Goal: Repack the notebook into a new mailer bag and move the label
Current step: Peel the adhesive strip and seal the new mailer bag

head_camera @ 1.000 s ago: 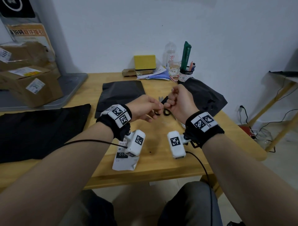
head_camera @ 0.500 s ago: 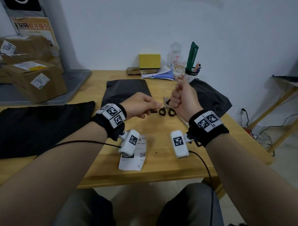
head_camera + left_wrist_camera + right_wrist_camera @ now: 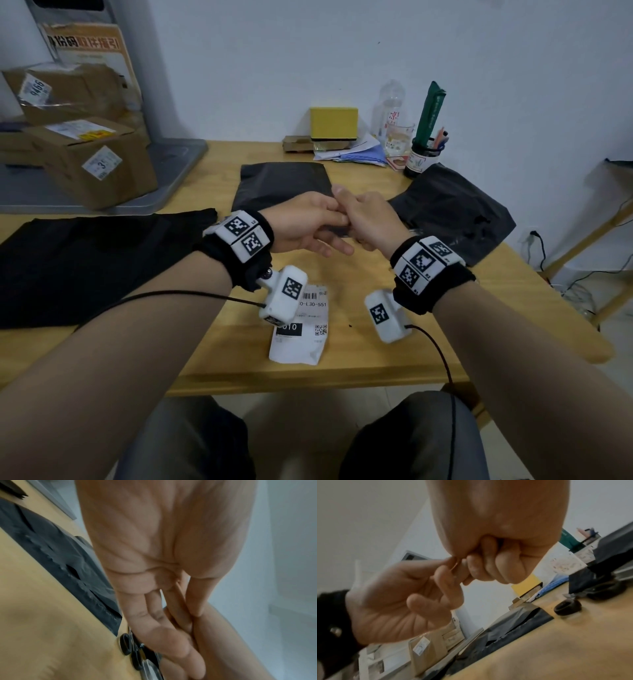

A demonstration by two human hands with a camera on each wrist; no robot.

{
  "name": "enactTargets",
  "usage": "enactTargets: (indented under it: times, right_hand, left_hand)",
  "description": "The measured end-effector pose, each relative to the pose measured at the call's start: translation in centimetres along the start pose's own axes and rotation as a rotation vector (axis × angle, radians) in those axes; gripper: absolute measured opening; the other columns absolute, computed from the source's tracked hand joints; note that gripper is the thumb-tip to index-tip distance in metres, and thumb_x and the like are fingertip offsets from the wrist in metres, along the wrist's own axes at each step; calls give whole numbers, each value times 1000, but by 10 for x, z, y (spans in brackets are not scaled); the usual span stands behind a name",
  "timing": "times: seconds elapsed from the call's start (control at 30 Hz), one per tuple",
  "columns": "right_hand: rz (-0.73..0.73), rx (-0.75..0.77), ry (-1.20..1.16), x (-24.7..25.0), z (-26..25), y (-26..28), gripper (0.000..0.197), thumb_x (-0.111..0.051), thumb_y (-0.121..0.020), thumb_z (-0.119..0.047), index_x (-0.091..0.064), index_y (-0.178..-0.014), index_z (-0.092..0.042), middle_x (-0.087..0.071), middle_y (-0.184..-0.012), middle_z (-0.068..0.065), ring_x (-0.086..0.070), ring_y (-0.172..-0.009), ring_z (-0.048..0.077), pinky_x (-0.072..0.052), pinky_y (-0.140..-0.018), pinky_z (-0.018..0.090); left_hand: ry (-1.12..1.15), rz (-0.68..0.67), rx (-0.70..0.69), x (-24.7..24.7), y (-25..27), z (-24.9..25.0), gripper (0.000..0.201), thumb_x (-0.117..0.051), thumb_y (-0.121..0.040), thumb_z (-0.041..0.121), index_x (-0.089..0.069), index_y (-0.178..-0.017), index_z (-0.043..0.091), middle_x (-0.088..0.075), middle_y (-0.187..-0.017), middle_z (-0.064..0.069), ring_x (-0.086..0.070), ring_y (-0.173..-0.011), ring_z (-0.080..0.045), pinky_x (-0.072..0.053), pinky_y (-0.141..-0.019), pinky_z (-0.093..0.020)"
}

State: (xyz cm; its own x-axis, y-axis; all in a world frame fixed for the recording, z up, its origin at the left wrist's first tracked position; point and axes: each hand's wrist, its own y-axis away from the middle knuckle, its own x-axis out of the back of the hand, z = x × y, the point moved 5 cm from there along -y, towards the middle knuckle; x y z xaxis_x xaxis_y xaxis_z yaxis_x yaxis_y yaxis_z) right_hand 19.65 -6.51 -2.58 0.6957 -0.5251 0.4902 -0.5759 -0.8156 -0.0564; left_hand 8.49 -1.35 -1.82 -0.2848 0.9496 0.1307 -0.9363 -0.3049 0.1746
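Observation:
My left hand point(image 3: 318, 222) and right hand point(image 3: 366, 219) meet fingertip to fingertip above the table's middle. In the right wrist view the left hand's point(image 3: 412, 595) thumb and forefinger pinch a small thin scrap point(image 3: 455, 564) against the curled fingers of the right hand point(image 3: 488, 566); what the scrap is stays unclear. The white shipping label point(image 3: 301, 335) lies face up near the front edge, below my wrists. A flat black mailer bag point(image 3: 281, 181) lies behind the hands, and a crumpled black mailer point(image 3: 452, 212) to the right. No notebook shows.
Black-handled scissors point(image 3: 128, 646) lie on the wooden table point(image 3: 394, 359) under my hands. A black cloth point(image 3: 85, 263) covers the left side. Cardboard boxes point(image 3: 92, 161) sit on a grey tray at far left. A yellow box point(image 3: 334, 123), bottle, glass and pen cup line the wall.
Half a second ago my hands were apart with the scissors showing between them. They have come together again over the scissors, and the left fingers now stretch out further.

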Motion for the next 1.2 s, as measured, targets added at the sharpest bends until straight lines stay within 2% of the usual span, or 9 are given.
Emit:
enactTargets:
  times: [0.23,0.33,0.43,0.57,0.67,0.77,0.9,1.07,1.2]
  right_hand:
    - [-75,-189,-121,6,17,-18,44,-49,-102,-47,-39,-66,-21,-33,-54,-1,-25,-40,13,-22,-41,22]
    - [-118,-258,-146,8,22,-26,40,-48,-105,-33,-48,-70,-14,-48,-60,6,-29,-38,12,-22,-36,21]
    - [-183,-332,-91,7,24,-33,21,-46,-104,-13,-63,-94,-5,-54,-71,7,-29,-44,12,-20,-37,24]
    - [-192,-351,-71,11,22,-43,35,-34,-100,4,-67,-110,-3,-65,-90,11,-31,-39,9,-22,-33,20]
    - [-117,-392,-126,14,25,-55,27,-36,-94,-2,-63,-91,-5,-47,-61,4,-24,-42,12,-17,-37,20]
    - [-119,-486,-192,15,33,-66,12,-38,-79,-15,-47,-71,-17,-27,-56,-2,-16,-47,14,-12,-49,24]
    - [-100,-472,-82,17,43,-79,47,-53,-94,-55,-39,-62,-24,-30,-54,-4,-21,-43,14,-18,-43,25]
    - [-99,-429,167,16,51,-90,25,-44,-104,-19,-67,-98,-12,-47,-60,8,-40,-39,18,-31,-36,25]
    - [-200,-434,309,8,60,-97,36,-57,-95,-19,-57,-129,-5,-48,-53,10,-41,-36,20,-33,-39,27]
  left_hand:
    - [-77,312,100,64,17,-7,28,-49,-102,27,-61,-125,17,-75,-90,-5,-66,-64,-17,-49,-54,-26]
    - [-154,469,202,92,27,-20,22,-54,-99,25,-68,-115,17,-75,-88,-1,-65,-66,-15,-47,-57,-26]
    - [-169,569,305,115,38,-33,19,-59,-96,25,-69,-110,17,-75,-92,0,-63,-74,-16,-47,-65,-28]
    - [-156,682,424,143,52,-55,17,-62,-93,24,-65,-105,13,-71,-89,-1,-59,-76,-17,-47,-69,-31]
    - [-88,690,448,154,55,-64,7,-58,-93,17,-56,-88,12,-49,-64,-1,-42,-51,-15,-41,-57,-29]
    - [-65,712,452,163,52,-69,16,-55,-94,13,-52,-79,16,-43,-68,-2,-40,-55,-16,-43,-60,-31]
    - [-49,749,456,169,44,-73,14,-57,-94,12,-54,-81,14,-45,-72,-4,-43,-62,-17,-48,-65,-34]
    - [81,773,434,176,32,-78,7,-55,-94,7,-51,-90,10,-47,-71,-5,-49,-64,-16,-55,-62,-35]
    - [226,818,415,182,27,-85,14,-55,-92,0,-49,-104,4,-55,-91,-13,-56,-81,-23,-56,-55,-31]
